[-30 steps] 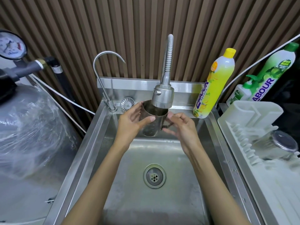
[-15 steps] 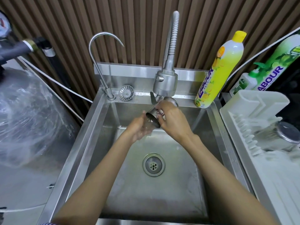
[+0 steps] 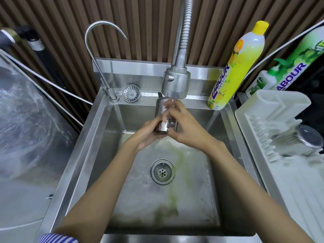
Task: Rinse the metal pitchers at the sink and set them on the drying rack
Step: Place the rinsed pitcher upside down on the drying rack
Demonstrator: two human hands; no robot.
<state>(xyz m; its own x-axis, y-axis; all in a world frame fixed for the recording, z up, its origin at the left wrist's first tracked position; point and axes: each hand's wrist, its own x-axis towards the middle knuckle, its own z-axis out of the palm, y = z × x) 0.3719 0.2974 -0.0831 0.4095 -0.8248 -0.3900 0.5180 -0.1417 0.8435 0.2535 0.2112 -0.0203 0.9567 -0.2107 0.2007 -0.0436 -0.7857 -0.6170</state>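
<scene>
Both hands clasped the metal pitcher (image 3: 164, 118) over the sink (image 3: 98, 137): left hand (image 3: 149, 134) gripping its base, right hand (image 3: 184, 127) wrapped round its side, sprayer head (image 3: 175, 83) directly above the grip.

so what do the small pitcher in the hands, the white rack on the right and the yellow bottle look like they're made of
Small pitcher: looks like polished steel, mirror-bright with sharp glints. White ribbed drying rack: probably moulded plastic, matt and opaque with soft rounded edges. Yellow-capped dish soap bottle: likely glossy plastic, with a printed label and a smooth highlight.
</scene>
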